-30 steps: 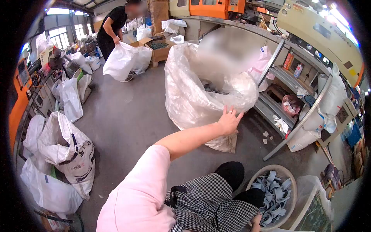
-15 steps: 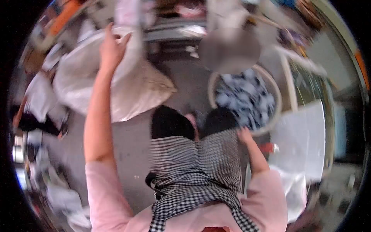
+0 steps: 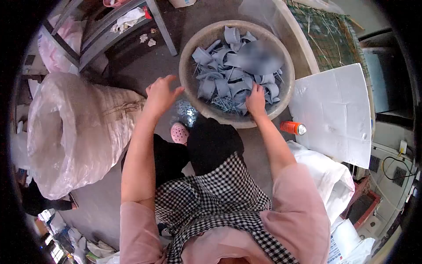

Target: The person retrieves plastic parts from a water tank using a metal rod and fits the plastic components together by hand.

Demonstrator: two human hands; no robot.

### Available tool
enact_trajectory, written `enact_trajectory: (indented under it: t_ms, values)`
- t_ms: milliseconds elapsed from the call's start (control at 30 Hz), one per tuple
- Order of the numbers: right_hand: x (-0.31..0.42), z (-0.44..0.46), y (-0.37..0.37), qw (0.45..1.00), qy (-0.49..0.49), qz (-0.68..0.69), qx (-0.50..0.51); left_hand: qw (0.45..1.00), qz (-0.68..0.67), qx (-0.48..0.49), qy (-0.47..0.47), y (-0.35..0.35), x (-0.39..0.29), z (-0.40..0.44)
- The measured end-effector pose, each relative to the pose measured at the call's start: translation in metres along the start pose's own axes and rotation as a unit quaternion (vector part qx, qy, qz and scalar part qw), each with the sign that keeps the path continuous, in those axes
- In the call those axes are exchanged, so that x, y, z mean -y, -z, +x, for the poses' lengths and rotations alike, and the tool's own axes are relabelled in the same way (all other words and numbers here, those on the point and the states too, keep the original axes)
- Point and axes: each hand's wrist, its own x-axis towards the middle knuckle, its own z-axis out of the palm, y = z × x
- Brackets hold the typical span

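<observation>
Blue print on the white sack [image 3: 345,246] at four o'clock and markings on the orange can [image 3: 290,127] at three are too small to read. At one o'clock the basin [image 3: 289,72] holds grey plastic pieces [image 3: 205,88]. The left hand [image 3: 161,96], at ten, spreads its fingers beside the basin. The right hand [image 3: 256,101], at two, reaches among the pieces; whether it pinches one, I cannot tell.

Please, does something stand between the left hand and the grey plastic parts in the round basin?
Yes: the left side of the round basin's rim lies between the left hand and the grey plastic parts. The right hand reaches inside, with nothing visible in its way.
</observation>
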Motion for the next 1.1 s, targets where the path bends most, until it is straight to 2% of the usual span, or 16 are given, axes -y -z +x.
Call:
enact_trajectory:
  t_ms: [33, 67, 133, 300, 367, 400, 467, 567, 600, 667, 767, 833, 900, 933, 967, 1100]
  values:
    - [-0.003, 0.010, -0.012, 1.000, -0.001, -0.003, 0.002, 0.999, 0.051, 0.004, -0.006, -0.002, -0.003, 0.000]
    - [-0.005, 0.018, -0.022, 0.995, 0.001, -0.036, 0.089, 0.995, 0.101, 0.007, -0.011, -0.002, -0.006, -0.001]
    - [-0.004, 0.027, -0.029, 0.978, 0.042, -0.082, 0.189, 0.997, 0.075, -0.021, -0.015, 0.008, -0.013, 0.002]
    - [0.014, 0.028, 0.033, 0.997, 0.011, 0.009, 0.081, 0.999, 0.010, -0.052, -0.003, 0.013, -0.011, 0.014]
    - [0.017, 0.021, 0.053, 0.988, -0.031, 0.151, -0.016, 0.984, -0.168, 0.059, 0.017, 0.015, -0.027, 0.017]
    - [0.024, 0.020, 0.063, 0.981, -0.013, 0.191, -0.027, 0.984, -0.168, 0.061, 0.012, 0.009, -0.036, 0.015]
    - [0.054, 0.026, 0.090, 0.978, 0.019, 0.195, -0.070, 0.833, -0.501, 0.164, 0.170, -0.007, -0.060, 0.015]
    - [0.089, 0.036, 0.110, 0.958, 0.110, 0.216, -0.151, 0.686, -0.632, 0.255, 0.254, -0.017, -0.088, 0.013]
    - [0.099, 0.037, 0.113, 0.952, 0.135, 0.230, -0.148, 0.691, -0.631, 0.250, 0.250, -0.017, -0.090, 0.013]
    - [0.112, 0.040, 0.119, 0.931, 0.207, 0.269, -0.138, 0.586, -0.738, 0.297, 0.154, -0.015, -0.089, 0.013]
    - [0.118, 0.044, 0.135, 0.929, 0.279, 0.208, -0.124, 0.646, -0.727, 0.210, 0.099, -0.008, -0.081, 0.014]
    - [0.111, 0.039, 0.141, 0.933, 0.283, 0.187, -0.123, 0.649, -0.741, 0.146, 0.088, -0.009, -0.079, 0.015]
    - [0.107, 0.039, 0.147, 0.946, 0.122, 0.292, -0.076, 0.692, -0.718, 0.071, 0.008, -0.011, -0.071, 0.019]
    - [0.105, 0.042, 0.146, 0.912, 0.061, 0.399, -0.076, 0.712, -0.699, 0.061, -0.025, -0.010, -0.069, 0.021]
    - [0.104, 0.044, 0.146, 0.911, 0.060, 0.400, -0.081, 0.714, -0.696, 0.062, -0.028, -0.010, -0.068, 0.023]
    - [0.115, 0.054, 0.170, 0.816, -0.005, 0.578, -0.028, 0.833, -0.536, 0.011, -0.135, -0.011, -0.064, 0.025]
